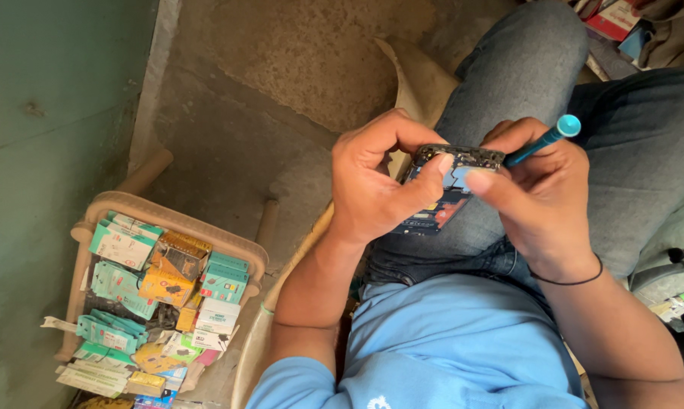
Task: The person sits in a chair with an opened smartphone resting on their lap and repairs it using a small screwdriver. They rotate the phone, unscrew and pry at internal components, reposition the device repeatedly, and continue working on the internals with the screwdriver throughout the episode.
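Note:
An opened mobile phone (442,198) with its back off and inner parts showing is held over my lap. My left hand (376,178) grips its left side, thumb pressed on the top end. My right hand (537,193) holds the phone's right side, thumb on the inner board, and also keeps a blue-handled screwdriver (543,141) tucked between its fingers, handle pointing up and right. A black band circles my right wrist.
A beige plastic stool (177,227) at the lower left is piled with several small teal, orange and white boxes. A concrete floor (281,91) and a green wall (46,151) lie beyond. More clutter sits at the top right.

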